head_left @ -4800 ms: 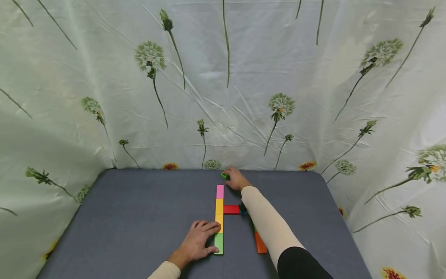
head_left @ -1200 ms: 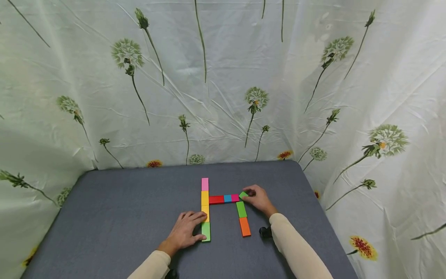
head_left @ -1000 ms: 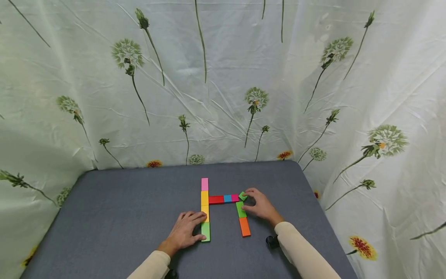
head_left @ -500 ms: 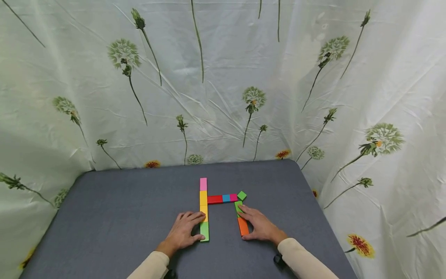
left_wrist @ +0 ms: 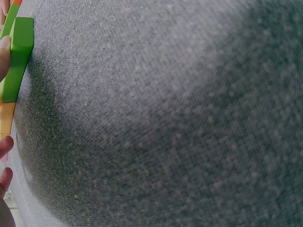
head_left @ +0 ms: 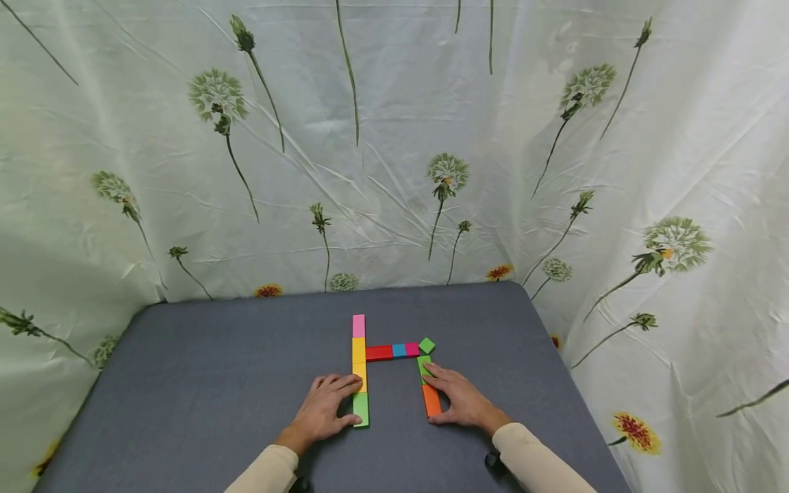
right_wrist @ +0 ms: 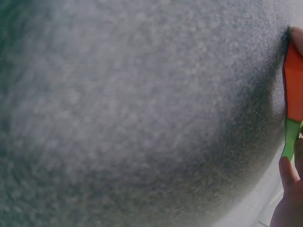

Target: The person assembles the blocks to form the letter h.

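Observation:
In the head view, flat coloured blocks lie on a grey table. A pink block (head_left: 359, 326), two yellow blocks (head_left: 359, 350) and a light green block (head_left: 361, 411) form the left column. My left hand (head_left: 320, 407) rests on it, fingers on the lower yellow block, thumb on the light green one. A red block (head_left: 379, 352), a blue block (head_left: 399, 350) and a magenta block (head_left: 411, 349) run rightward. My right hand (head_left: 461, 398) touches the green block (head_left: 423, 363) with its fingers and the orange block (head_left: 431, 400) with its thumb. A small green block (head_left: 427, 346) sits askew beyond.
The grey tabletop (head_left: 216, 383) spreads around the blocks. A white curtain (head_left: 394, 171) printed with dandelions hangs behind the table and at its sides. Black wrist cameras sit under both wrists, the right one (head_left: 494, 463) close to the tabletop.
My right hand brought the small green block from the far edge to the row's right end, let go, and came down onto the green and orange blocks, which have shifted slightly right. Left hand stays.

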Motion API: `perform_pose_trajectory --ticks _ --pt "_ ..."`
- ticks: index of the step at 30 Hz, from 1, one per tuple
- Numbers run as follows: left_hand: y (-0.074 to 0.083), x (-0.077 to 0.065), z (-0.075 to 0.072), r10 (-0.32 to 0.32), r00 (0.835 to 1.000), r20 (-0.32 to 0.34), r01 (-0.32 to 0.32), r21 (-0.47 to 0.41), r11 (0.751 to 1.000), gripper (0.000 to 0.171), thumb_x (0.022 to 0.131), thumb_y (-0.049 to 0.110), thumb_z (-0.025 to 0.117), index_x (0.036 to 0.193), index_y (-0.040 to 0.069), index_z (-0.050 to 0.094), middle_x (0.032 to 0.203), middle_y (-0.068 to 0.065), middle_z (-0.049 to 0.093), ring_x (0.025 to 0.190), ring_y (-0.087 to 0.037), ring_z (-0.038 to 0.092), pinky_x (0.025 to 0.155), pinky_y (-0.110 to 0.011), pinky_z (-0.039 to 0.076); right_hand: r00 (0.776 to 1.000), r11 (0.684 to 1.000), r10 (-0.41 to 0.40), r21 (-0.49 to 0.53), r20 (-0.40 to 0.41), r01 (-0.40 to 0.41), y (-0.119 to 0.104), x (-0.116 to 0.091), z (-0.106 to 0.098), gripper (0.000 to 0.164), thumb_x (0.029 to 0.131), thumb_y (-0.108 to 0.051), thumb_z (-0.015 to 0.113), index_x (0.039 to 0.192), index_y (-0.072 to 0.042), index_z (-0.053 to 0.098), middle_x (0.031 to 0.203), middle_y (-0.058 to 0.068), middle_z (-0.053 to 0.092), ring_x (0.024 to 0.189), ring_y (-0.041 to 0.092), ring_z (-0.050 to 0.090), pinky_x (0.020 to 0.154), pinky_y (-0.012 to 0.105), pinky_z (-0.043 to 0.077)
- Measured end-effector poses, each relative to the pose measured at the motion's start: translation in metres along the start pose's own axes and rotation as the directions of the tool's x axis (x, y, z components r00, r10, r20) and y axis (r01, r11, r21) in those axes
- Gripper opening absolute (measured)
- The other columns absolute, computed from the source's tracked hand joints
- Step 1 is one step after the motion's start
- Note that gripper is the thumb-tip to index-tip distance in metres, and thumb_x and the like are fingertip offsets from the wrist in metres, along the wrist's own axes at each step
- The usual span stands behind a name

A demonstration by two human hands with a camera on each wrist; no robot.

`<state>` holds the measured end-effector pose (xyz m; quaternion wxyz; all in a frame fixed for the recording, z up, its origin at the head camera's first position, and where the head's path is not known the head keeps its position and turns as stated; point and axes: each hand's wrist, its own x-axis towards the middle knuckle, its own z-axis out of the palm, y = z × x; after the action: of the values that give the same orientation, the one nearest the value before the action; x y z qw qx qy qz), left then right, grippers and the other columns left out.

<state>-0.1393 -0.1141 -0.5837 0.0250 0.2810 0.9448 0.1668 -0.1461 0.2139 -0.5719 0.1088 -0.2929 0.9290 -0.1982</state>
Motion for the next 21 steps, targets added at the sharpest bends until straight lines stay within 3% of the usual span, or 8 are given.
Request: perform_pose_trajectory --ticks 21 --pt "-0.0002 0.0002 -0.0005 0.002 1.0 0.002 -0.002 -0.003 1.0 0.066 0.077 0.049 0.075 0.131 0.014 0.06 0.133 -0.002 0.057 0.113 -0.024 0.051 0.097 -0.052 0.035 1.0 0.999 0.015 0.04 -0.001 -0.015 0.0058 -0.0025 -0.0027 0.08 0.076 -0.044 0.079 0.14 -0.006 0.05 0.154 0.009 0.034 0.139 0.03 0.033 0.105 0.053 0.032"
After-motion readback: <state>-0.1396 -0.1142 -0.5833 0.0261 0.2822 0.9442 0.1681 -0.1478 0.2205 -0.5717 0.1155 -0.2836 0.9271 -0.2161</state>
